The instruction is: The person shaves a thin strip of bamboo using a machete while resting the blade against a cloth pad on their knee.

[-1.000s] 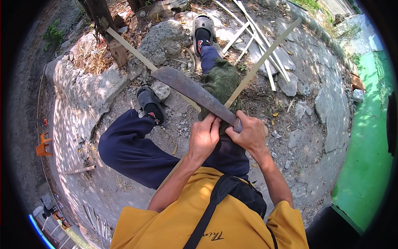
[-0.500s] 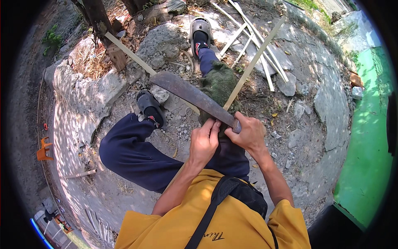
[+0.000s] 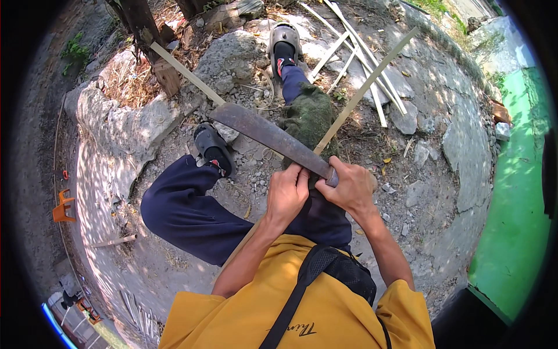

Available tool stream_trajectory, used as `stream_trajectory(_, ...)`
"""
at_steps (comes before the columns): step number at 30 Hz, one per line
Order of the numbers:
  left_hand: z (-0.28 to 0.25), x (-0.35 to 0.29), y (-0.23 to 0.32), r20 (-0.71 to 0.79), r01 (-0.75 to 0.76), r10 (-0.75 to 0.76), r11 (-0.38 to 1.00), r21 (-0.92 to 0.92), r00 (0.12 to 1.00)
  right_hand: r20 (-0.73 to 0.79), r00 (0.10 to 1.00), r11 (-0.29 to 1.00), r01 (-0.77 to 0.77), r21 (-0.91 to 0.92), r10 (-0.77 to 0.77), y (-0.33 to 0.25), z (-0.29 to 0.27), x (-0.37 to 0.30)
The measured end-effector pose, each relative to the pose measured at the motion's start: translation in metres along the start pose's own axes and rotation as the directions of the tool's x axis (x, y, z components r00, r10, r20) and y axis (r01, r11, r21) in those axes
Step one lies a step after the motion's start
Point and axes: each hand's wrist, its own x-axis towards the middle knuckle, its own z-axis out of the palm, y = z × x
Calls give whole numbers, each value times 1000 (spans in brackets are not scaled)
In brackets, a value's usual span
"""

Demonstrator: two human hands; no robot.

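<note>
My right hand is closed round the handle of a machete. Its broad, dark, rust-stained blade points up to the left, across my outstretched right leg. Close beside it, my left hand pinches a pale wooden or bamboo strip just under the blade. That strip runs up to the right past the blade, and a length of it shows along my left forearm. Beneath the blade, a dark green cloth pad covers my lower leg. A second pale strip slants from the upper left to behind the blade.
Several loose pale strips lie crossed on the ground beyond my foot. Broken concrete and rubble surround my feet. A tree trunk stands at the upper left, an orange chair at far left, a green surface at right.
The upper end of the pinched strip has shifted to the right. Both hands and the machete keep nearly the same place, and the whole view has moved slightly.
</note>
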Motion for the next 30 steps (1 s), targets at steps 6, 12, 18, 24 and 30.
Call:
stream_trajectory(6,0,-5,6,29,138,-136,987,-80,990,-10,1000,1000,-20,2,20,3,6,2)
stream_trajectory(12,-3,-10,1,47,87,-85,995,-48,995,24,1000,1000,2,-17,-1,6,5,2)
stream_trajectory(18,-3,-2,6,26,76,-74,993,-92,997,6,1000,1000,13,-11,-13,0,-1,3)
stream_trajectory(24,-2,-10,7,78,189,-180,972,-142,981,-21,1000,1000,15,-26,-16,5,3,2)
stream_trajectory(30,-1,-3,-3,2,30,-30,993,-110,1000,-5,1000,999,18,-47,-18,2,0,5)
